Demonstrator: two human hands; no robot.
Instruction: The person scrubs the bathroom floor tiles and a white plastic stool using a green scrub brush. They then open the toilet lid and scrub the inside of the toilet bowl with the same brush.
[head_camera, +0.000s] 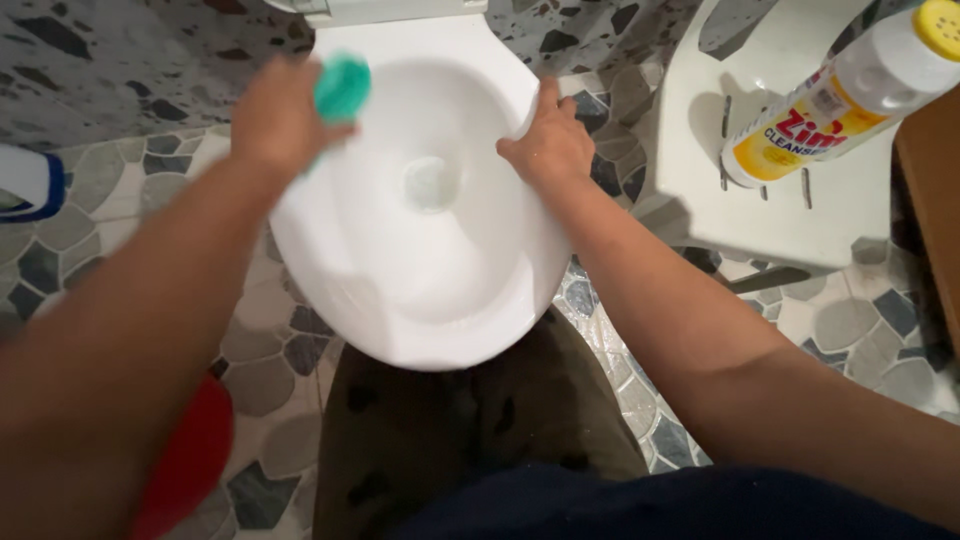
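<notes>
The left hand (280, 115) is closing around a green scrubbing sponge (342, 88) and pressing it against the far left rim of the white toilet bowl (400, 300), while the right hand (550, 145) is gripping the far right rim, fingers curled over the edge and thumb lying inside, holding nothing but the porcelain. The bowl is sitting in the middle of the view, directly ahead of the person's knees, with a small pool of water (432, 183) at its bottom. The inside is looking wet and mostly white, so the scrubbing seems well along, though the sponge is working only the far left edge now and I cannot tell whether the near rim is already done. To the right, a white plastic stool (800, 215) is carrying a lying bottle of cleanser with a yellow cap (845, 100). On the pebble-patterned floor (860, 330), a red object (190, 460) is showing near left.
</notes>
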